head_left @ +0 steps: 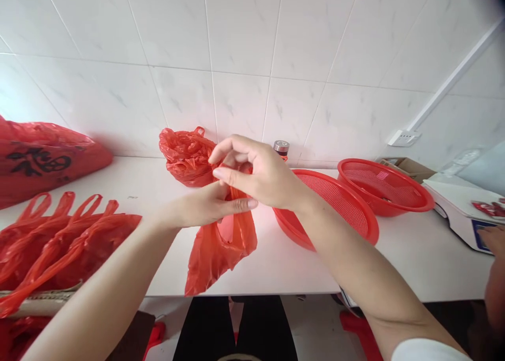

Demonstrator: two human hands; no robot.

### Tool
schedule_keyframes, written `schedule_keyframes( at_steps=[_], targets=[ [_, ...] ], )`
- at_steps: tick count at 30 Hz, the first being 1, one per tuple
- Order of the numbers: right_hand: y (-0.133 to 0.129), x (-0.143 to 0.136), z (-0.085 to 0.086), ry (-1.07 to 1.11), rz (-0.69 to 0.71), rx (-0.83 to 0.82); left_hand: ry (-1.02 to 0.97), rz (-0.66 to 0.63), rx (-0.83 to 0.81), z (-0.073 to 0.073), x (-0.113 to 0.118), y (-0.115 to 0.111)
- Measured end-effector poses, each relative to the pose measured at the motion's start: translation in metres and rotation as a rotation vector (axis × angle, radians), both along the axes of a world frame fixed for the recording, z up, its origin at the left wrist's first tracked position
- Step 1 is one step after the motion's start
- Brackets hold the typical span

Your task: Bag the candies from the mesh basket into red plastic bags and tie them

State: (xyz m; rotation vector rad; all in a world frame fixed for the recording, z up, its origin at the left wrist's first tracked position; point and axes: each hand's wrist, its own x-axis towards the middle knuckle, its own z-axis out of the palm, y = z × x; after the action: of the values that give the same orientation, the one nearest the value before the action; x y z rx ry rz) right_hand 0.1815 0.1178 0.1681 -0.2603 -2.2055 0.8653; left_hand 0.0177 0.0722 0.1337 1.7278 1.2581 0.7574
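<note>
A thin red plastic bag (221, 253) hangs down in front of me over the table's near edge. My left hand (209, 204) grips its upper part, thumb stretched across the front and the other fingers hidden behind the film. Over it is my right hand (260, 174), its curled fingers and thumb pinched at the bag's top; just where they meet the film is partly hidden. Right behind both hands, a heap of crumpled red plastic bags (185, 153) sits by the wall.
Two red mesh baskets (366, 213) stand to the right. Beyond them are a white scale (453, 213) and another person's hand (493, 240). Filled red bags with looped handles (74, 240) crowd the left, with a large marked red bag (51, 161) behind. A metal-lidded jar (281, 147) stands by the wall.
</note>
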Motion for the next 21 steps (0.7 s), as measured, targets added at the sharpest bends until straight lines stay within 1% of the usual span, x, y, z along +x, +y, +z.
schedule_keyframes(
  at_steps=[2, 4, 7, 9, 11, 12, 14, 15, 16, 18, 20, 21],
  targets=[
    [0.004, -0.003, -0.007, 0.037, -0.017, -0.011, -0.051, 0.067, -0.041, -0.002, 0.0, 0.001],
    [0.012, 0.0, -0.02, 0.056, -0.069, -0.042, -0.165, 0.119, -0.081, -0.005, -0.002, 0.001],
    [0.021, 0.009, -0.041, -0.005, -0.085, -0.145, -0.282, 0.131, -0.125, -0.013, -0.007, 0.001],
    [0.015, 0.016, -0.049, -0.015, -0.064, -0.244, -0.301, 0.121, -0.105, -0.019, -0.011, 0.003],
    [0.0, 0.024, -0.05, 0.015, -0.035, -0.323, -0.318, 0.1, -0.045, -0.023, -0.014, 0.004],
    [-0.009, 0.028, -0.049, 0.007, 0.004, -0.341, -0.323, 0.078, -0.015, -0.023, -0.016, 0.004],
    [-0.025, 0.035, -0.043, -0.057, 0.101, -0.325, -0.279, -0.008, 0.017, -0.021, -0.02, 0.004],
    [-0.029, 0.037, -0.042, -0.077, 0.119, -0.294, -0.227, -0.059, 0.031, -0.019, -0.021, 0.003],
    [-0.03, 0.036, -0.042, -0.067, 0.102, -0.257, -0.166, -0.102, 0.05, -0.017, -0.022, 0.002],
    [-0.021, 0.031, -0.048, 0.017, -0.002, -0.213, -0.05, -0.152, 0.1, -0.013, -0.021, 0.001],
    [-0.005, 0.021, -0.062, 0.068, -0.096, -0.257, 0.029, -0.143, 0.155, -0.014, -0.018, 0.0],
    [0.003, 0.015, -0.071, 0.06, -0.128, -0.299, 0.071, -0.118, 0.182, -0.016, -0.016, -0.001]
  ],
)
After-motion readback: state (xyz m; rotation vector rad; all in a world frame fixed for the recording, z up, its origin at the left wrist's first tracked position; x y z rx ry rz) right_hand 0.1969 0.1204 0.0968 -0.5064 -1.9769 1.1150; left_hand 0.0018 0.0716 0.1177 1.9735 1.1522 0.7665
